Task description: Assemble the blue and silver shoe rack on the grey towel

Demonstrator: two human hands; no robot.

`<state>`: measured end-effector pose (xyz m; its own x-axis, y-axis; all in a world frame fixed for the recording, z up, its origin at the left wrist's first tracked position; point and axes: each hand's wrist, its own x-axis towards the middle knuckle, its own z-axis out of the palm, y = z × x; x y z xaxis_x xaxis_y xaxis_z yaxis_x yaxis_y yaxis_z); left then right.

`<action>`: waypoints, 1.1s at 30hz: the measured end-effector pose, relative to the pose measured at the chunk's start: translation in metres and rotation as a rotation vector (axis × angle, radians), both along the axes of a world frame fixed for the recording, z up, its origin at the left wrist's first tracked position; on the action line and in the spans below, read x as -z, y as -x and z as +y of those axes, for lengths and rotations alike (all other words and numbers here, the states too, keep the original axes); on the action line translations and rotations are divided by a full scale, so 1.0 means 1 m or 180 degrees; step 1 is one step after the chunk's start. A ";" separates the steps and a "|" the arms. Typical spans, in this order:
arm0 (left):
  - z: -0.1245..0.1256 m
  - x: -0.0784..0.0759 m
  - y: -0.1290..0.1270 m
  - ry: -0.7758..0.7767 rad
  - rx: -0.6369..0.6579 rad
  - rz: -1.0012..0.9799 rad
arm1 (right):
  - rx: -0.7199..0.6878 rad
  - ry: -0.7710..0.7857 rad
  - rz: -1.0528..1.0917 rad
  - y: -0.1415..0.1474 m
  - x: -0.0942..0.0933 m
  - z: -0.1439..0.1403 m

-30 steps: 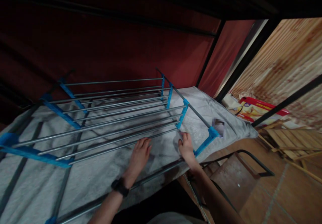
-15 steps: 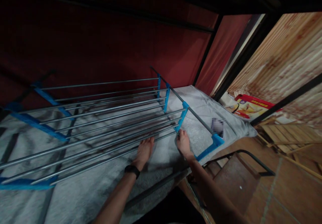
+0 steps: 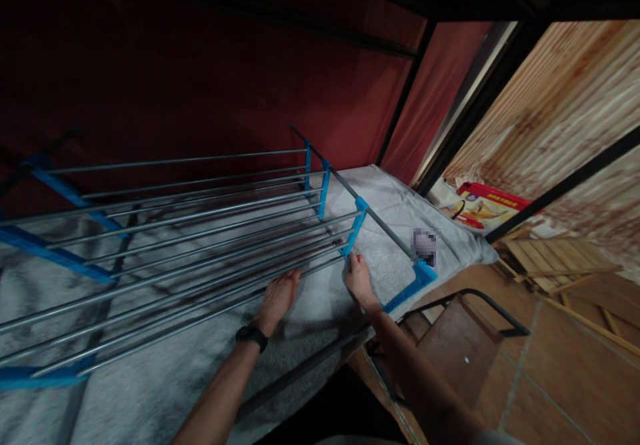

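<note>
I am looking down along my two bare forearms, which are reaching forward from the bottom edge. A black watch (image 3: 251,335) is sitting on my left wrist.

My left hand (image 3: 278,296) is lying palm down on a grey blanket (image 3: 320,305), fingers spread flat and loose, gripping nothing. Its fingertips are touching the nearest metal rod of a drying rack (image 3: 200,231), or lying just under it; I cannot tell which.

My right hand (image 3: 358,279) is resting just to the right, near the left one. Its fingers are curling at a blue plastic corner joint (image 3: 350,241) of the rack, but I cannot tell whether they are closing on the joint or pinching the blanket beneath it.

The drying rack is lying folded flat on the blanket, its long silver rods running from the far left to my hands, with blue plastic bars crossing them. The blanket is covering a bed frame that is stretching away to the left.

Below my right arm, a brown stool (image 3: 463,345) is standing on the tiled floor (image 3: 560,391). Further right, wooden slats (image 3: 555,258) are lying on the floor, and a red and yellow box (image 3: 487,208) is leaning beyond them. A dark red curtain (image 3: 225,91) is hanging behind the bed.
</note>
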<state>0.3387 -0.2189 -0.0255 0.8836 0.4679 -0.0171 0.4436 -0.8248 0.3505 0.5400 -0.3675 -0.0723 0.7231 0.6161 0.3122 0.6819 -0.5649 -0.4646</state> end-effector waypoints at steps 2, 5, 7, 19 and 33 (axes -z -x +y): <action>0.001 -0.001 0.001 0.0037 0.0027 0.0019 | -0.0017 0.0000 -0.0007 0.000 0.000 0.000; 0.004 -0.002 0.001 0.0061 0.0031 0.0069 | -0.0020 -0.0016 -0.0025 0.000 0.000 -0.001; 0.005 -0.002 0.001 0.0092 0.0051 0.0098 | -0.0020 -0.0014 -0.0028 0.000 0.001 0.000; 0.010 -0.003 -0.002 0.0185 -0.0024 0.0250 | -0.0014 0.0032 0.0044 0.000 0.001 0.000; 0.017 -0.003 -0.006 0.0430 -0.0085 0.0464 | 0.0016 0.0087 0.0013 0.000 0.005 -0.001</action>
